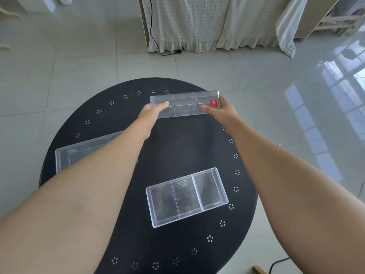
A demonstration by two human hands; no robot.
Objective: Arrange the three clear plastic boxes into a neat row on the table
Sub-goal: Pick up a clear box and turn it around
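A clear plastic box with a red label [184,104] is at the far edge of the round black table [169,147]. My left hand [151,113] grips its left end and my right hand [222,111] grips its right end, thumbs on the near wall. A second clear box with three compartments [186,196] lies flat and slightly skewed at the near middle of the table. The third clear box [79,153] rests at the left edge, partly hidden under my left forearm.
The table has small white dot clusters around its rim. Beyond it is a glossy tiled floor [79,66], a curtained piece of furniture [197,22] with a black cable [156,42], and a wooden rack [335,18] at the far right.
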